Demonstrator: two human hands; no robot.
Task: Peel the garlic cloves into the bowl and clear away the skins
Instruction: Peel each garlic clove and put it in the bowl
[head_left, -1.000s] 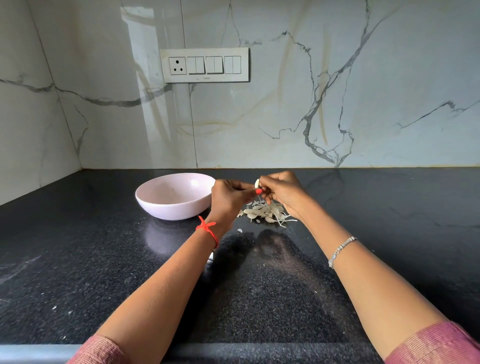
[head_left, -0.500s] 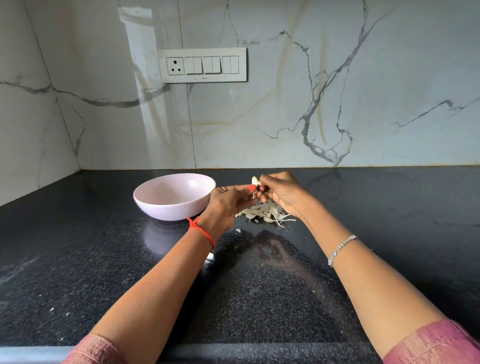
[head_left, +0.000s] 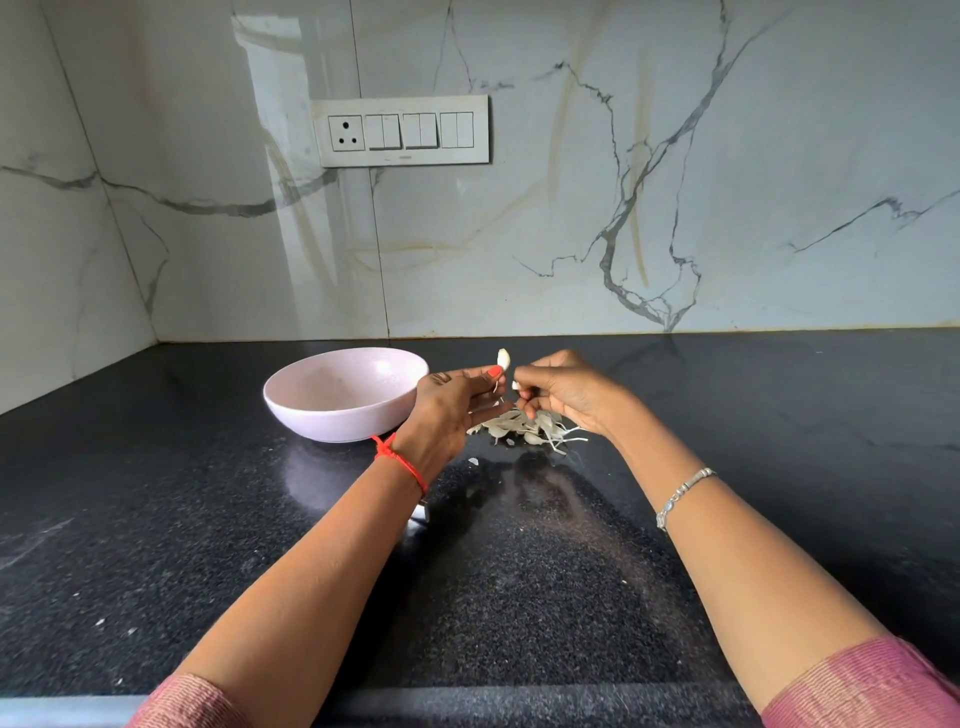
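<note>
At frame centre, the left hand pinches a clove just right of the bowl. The right hand, fingers curled, pinches a scrap above the skins on the table.

The black speckled counter in front of you carries a pale pink bowl, standing upright on the left. Near it on the right lies a small heap of garlic skins. One loose scrap lies just beside the heap.
</note>
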